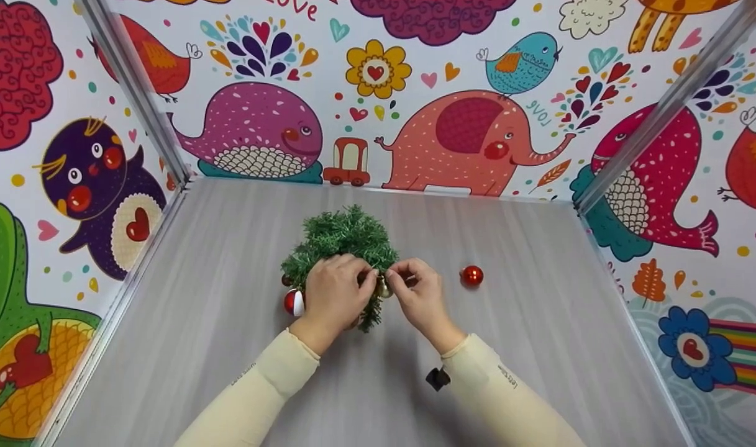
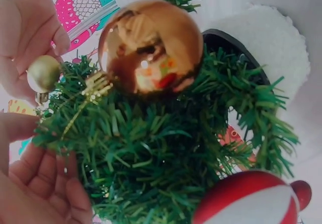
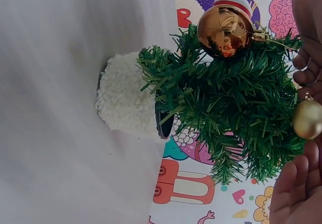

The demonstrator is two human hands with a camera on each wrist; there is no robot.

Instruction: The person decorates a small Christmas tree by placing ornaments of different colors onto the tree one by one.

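A small green Christmas tree (image 1: 343, 233) in a white fluffy pot (image 3: 126, 94) stands between both hands. My left hand (image 1: 335, 288) is at its near side, thumb and forefinger pinched together beside a branch tip. Opposite it, my right hand (image 1: 422, 298) pinches with thumb and forefinger just above a small gold bauble (image 1: 384, 287). This bauble (image 3: 308, 119) hangs between the two hands, its cap close to the fingertips; its hanging thread is too fine to make out. A larger shiny gold bauble (image 2: 151, 48) and a red-and-white bauble (image 2: 249, 199) hang on the tree.
A red bauble (image 1: 472, 275) lies on the grey table (image 1: 508, 347), right of the right hand. Printed panels with cartoon animals (image 1: 458, 143) and metal frame bars (image 1: 132, 87) enclose the table. A small black object (image 1: 438, 379) sits at the right wrist.
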